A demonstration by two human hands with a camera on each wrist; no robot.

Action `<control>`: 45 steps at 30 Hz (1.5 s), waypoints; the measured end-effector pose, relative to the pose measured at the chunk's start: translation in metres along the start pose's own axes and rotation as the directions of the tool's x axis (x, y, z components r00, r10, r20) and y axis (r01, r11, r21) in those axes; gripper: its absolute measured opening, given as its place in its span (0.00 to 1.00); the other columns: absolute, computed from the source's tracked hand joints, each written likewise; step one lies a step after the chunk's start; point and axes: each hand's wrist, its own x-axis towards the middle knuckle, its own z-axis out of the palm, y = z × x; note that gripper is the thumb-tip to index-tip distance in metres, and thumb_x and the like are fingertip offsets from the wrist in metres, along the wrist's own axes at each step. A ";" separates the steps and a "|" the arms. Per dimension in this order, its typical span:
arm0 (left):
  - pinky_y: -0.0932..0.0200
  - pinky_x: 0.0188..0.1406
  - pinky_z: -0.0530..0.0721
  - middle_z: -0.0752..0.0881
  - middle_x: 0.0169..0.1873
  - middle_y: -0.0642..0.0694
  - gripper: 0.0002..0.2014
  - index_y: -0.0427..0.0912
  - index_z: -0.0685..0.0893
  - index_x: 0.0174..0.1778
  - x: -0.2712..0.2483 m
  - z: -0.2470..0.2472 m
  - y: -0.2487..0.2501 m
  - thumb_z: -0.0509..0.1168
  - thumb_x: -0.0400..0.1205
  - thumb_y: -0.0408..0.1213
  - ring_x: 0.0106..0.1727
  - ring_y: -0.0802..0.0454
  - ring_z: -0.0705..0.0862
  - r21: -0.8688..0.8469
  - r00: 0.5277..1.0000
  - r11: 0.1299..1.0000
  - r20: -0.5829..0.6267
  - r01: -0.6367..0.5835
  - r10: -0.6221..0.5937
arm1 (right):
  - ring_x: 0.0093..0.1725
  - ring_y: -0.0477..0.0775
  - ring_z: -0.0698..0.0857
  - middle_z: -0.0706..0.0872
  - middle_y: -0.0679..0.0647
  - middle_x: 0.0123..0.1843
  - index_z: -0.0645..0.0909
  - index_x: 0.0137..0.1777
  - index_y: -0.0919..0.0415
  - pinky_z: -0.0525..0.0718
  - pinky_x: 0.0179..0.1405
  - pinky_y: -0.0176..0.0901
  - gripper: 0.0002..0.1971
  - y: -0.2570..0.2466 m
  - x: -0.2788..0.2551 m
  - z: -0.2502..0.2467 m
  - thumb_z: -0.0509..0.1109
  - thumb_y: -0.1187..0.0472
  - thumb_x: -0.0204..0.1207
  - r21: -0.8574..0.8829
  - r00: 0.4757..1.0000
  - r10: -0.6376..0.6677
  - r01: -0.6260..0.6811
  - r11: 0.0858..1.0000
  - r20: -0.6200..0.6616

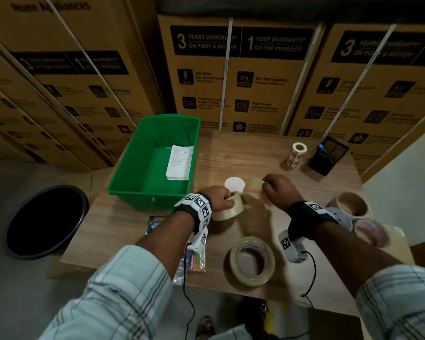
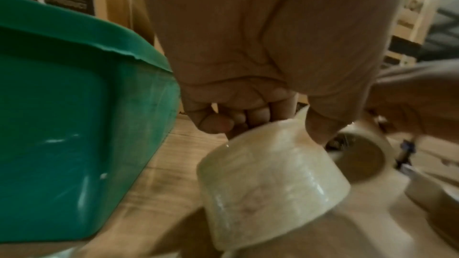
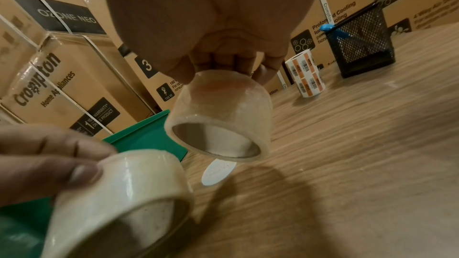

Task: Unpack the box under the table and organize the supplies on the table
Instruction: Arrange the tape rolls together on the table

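My left hand point(image 1: 221, 200) grips a roll of clear tape point(image 1: 230, 211) by its rim, lifted just above the wooden table point(image 1: 304, 182) beside the green bin point(image 1: 155, 190). In the left wrist view the fingers point(image 2: 238, 119) curl over that roll point(image 2: 270, 183). My right hand point(image 1: 276, 187) pinches a second clear tape roll point(image 1: 255, 190), tilted, right beside the first. The right wrist view shows this roll point(image 3: 218, 119) hanging from my fingertips point(image 3: 223, 62) above a white round disc point(image 3: 217, 172), with the left-hand roll point(image 3: 119, 193) at lower left.
The green bin holds a folded paper point(image 1: 179, 163). A label roll point(image 1: 297, 154) and a black mesh holder point(image 1: 328, 155) stand at the back right. A big tape roll point(image 1: 252, 261) lies near the front edge, more rolls point(image 1: 352, 204) to the right, packets point(image 1: 194, 261) at front left, a black bucket point(image 1: 47, 222) on the floor.
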 end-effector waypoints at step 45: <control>0.49 0.65 0.79 0.81 0.66 0.41 0.20 0.44 0.78 0.67 0.149 -0.030 0.015 0.58 0.79 0.28 0.66 0.40 0.79 0.095 0.943 0.981 -0.304 0.171 -0.135 | 0.71 0.64 0.70 0.74 0.61 0.71 0.72 0.72 0.54 0.75 0.68 0.53 0.23 0.051 0.149 0.017 0.62 0.64 0.76 -0.513 0.974 -0.019 0.136 0.847 0.228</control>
